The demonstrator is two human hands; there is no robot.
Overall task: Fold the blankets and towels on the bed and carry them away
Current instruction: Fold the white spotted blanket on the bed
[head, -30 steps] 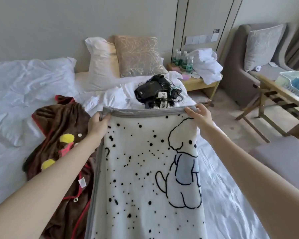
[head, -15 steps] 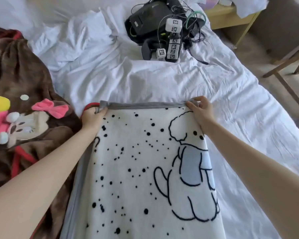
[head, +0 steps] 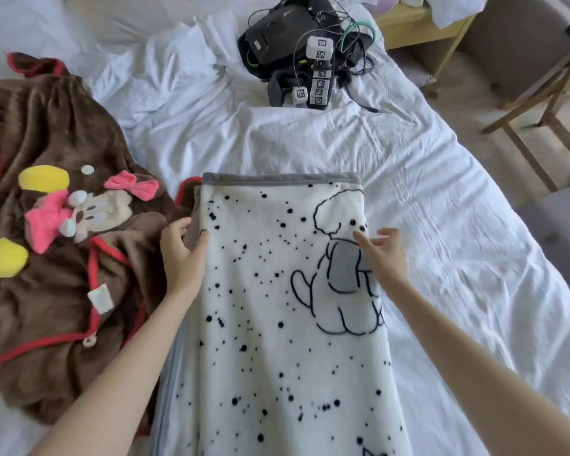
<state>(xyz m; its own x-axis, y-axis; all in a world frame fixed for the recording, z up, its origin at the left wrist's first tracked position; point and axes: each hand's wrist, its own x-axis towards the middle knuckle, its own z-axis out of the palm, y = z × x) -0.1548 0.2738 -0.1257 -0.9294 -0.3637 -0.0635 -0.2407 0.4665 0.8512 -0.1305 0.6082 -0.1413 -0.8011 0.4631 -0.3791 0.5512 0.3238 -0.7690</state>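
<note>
Our white blanket [head: 270, 324] lies as a long strip on the bed [head: 441, 225], its grey hem at the far end. Our left grip [head: 181, 255] pinches the blanket's left edge, thumb on top and fingers curled round it. Our right grip [head: 384, 255] is spread wide with straight fingers over the blanket's right edge, by the dog drawing, and holds nothing; blur hides whether it touches. A crumpled brown towel [head: 63, 274] lies against the blanket's left side. Black gear [head: 297, 51] with wires sits well beyond the hem.
</note>
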